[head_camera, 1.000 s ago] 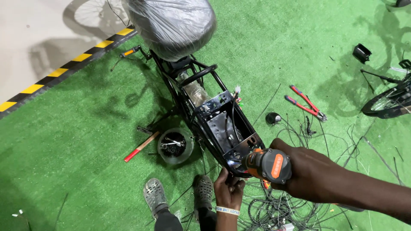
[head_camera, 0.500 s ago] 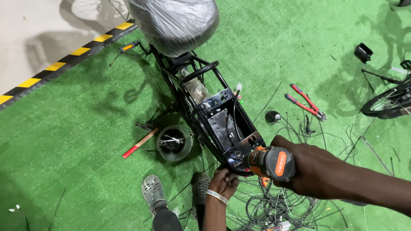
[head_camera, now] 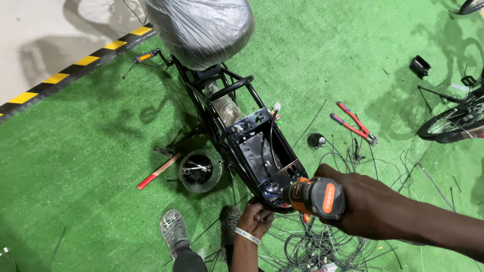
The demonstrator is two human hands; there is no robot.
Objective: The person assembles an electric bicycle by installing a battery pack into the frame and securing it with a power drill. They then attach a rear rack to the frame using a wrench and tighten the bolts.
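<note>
While the drill (head_camera: 315, 196) is gripped by the right hand (head_camera: 370, 206), fingers wrapped tight, the frame (head_camera: 262, 151) is pinched at its rear edge by left hand (head_camera: 256, 217) fingers.

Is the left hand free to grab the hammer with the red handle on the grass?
Probably not right now. The left hand is gripping the black frame at its lower end, and the hammer lies apart on the far side of the bowl of tools. Nothing covers the hammer, though.
</note>
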